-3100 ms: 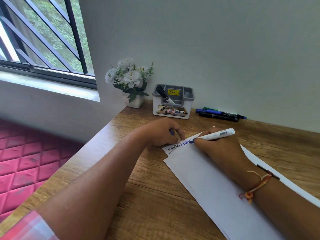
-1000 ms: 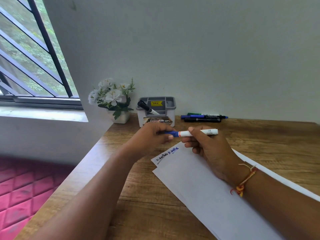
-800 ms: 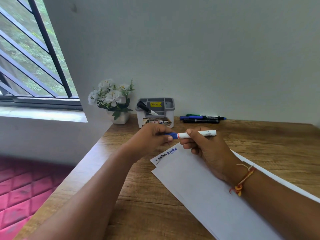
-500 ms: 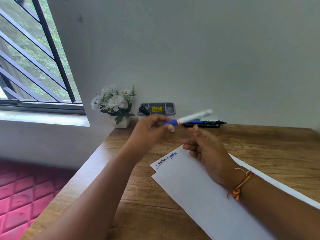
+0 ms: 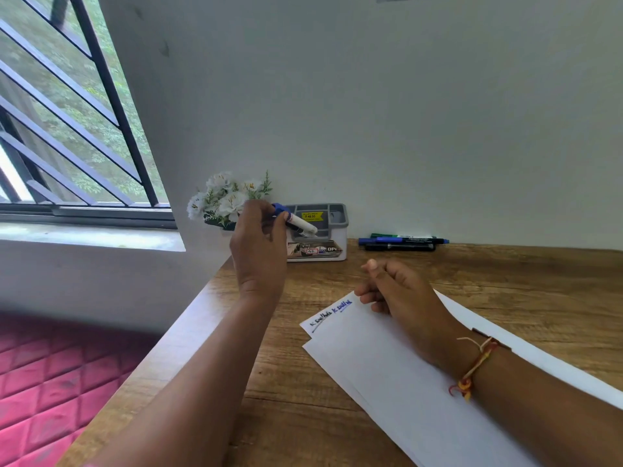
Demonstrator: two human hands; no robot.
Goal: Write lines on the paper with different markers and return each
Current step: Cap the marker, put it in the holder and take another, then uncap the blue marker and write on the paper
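Note:
My left hand (image 5: 259, 244) grips a white marker with a blue cap (image 5: 300, 223) by its capped end and holds it over the grey and white pen holder (image 5: 320, 254), its far end dipping into a compartment. My right hand (image 5: 401, 291) rests on the white paper (image 5: 387, 372), fingers loosely curled with nothing in them. Near the paper's top corner there is black and blue writing (image 5: 332, 311).
Three markers (image 5: 401, 241), green, blue and black, lie along the wall to the right of the holder. A small pot of white flowers (image 5: 226, 203) stands left of it. The wooden desk (image 5: 505, 281) ends at its left edge above a pink quilted surface (image 5: 50, 382).
The blue marker was capped between both hands. My left hand then carried it back to the holder, while my right hand let go and stayed on the paper.

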